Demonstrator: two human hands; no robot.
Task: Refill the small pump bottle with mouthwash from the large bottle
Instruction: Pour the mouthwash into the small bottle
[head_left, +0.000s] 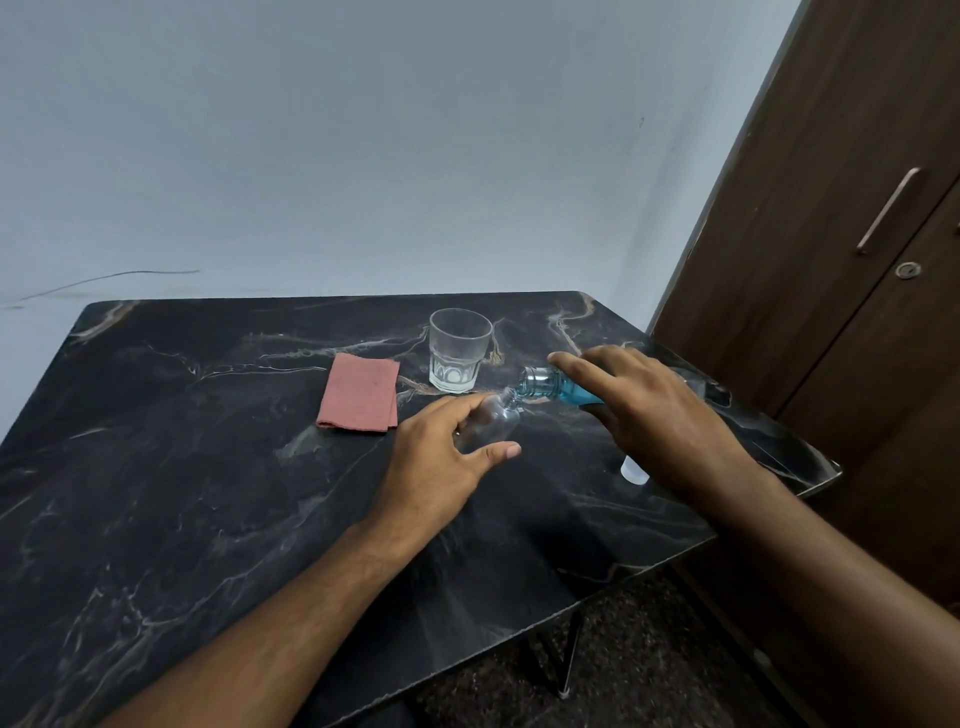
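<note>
Blue mouthwash bottle (553, 387), tilted in right hand (660, 421), meets small bottle (491, 421).

On a table (208, 467), a folded cloth (358, 393) lies left of a glass (459, 349); nearer, two tilted bottles (491, 418) (550, 385) meet neck to neck

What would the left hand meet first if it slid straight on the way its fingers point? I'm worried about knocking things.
Probably the clear faceted glass tumbler, beyond the small clear bottle the left hand holds; depth is unclear.

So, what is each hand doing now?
Left hand: closed on the small bottle.
Right hand: closed on the large bottle, tilted.
</note>
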